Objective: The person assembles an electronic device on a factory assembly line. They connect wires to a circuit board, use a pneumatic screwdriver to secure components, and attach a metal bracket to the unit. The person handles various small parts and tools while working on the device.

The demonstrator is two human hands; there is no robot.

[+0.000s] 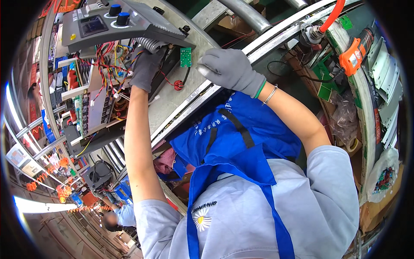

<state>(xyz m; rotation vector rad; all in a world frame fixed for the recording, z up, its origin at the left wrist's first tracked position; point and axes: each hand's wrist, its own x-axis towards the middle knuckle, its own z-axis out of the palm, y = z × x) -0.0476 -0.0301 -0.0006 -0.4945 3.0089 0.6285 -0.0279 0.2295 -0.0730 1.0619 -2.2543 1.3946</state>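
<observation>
Bright picture, bendy edges
From far away, I see white lights [43, 206] glaring at the left. The left hand [146, 69] looks darker than the right hand [230, 70]. A metal roller [246, 15] shines. Straight edges curve near the round black rim, and the far-off person [127, 215] looks fuzzy.

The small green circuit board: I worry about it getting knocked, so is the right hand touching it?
Apart. The head view shows a strip of gray bench between the small green circuit board and the gloved right hand.
</observation>
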